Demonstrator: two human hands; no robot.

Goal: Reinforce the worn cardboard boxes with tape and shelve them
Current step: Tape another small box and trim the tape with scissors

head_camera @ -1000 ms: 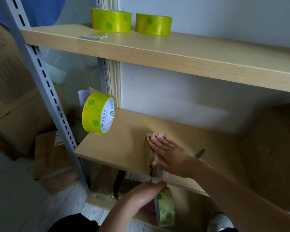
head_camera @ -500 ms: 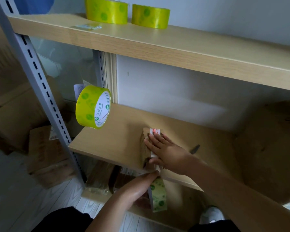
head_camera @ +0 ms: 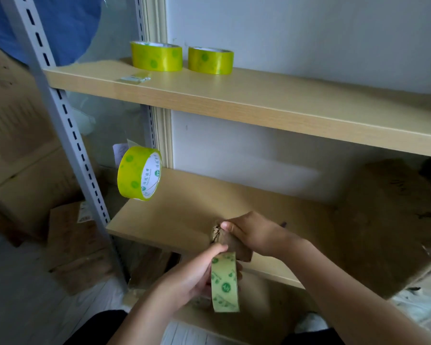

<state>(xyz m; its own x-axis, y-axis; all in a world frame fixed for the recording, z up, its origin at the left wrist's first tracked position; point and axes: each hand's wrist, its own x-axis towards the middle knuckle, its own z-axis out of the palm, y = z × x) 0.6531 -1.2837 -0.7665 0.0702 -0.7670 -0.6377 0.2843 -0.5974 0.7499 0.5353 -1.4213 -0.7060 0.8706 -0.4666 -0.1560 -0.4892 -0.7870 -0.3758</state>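
Item: small cardboard box [head_camera: 230,241], worn and frayed at its upper corner, held at the front edge of the middle shelf [head_camera: 174,210]. It is gripped by the right hand [head_camera: 254,235], fingers curled over the top. A tape roll [head_camera: 225,282] is held just below by the left hand [head_camera: 192,277], fingers closed round it. The box is judged light, soft and easily crushed; hold is best taken on its firmer sides, away from the torn corner.
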